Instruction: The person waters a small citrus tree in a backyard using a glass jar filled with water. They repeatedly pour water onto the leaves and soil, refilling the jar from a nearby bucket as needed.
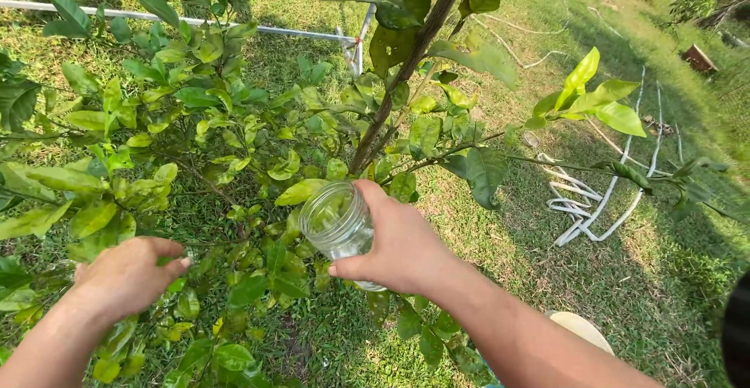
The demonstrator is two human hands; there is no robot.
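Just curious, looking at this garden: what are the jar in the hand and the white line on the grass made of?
The jar looks like clear, glossy glass: see-through with bright glints. The white line seems a flexible plastic or rubber hose, matte, since it loops and bends.

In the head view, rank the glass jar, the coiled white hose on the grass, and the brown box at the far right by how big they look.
1. White hose, its coils spread widest.
2. Glass jar, held in the right hand; it is nearest the camera, so it looks large.
3. Brown box, far off, so its true size is unsure.
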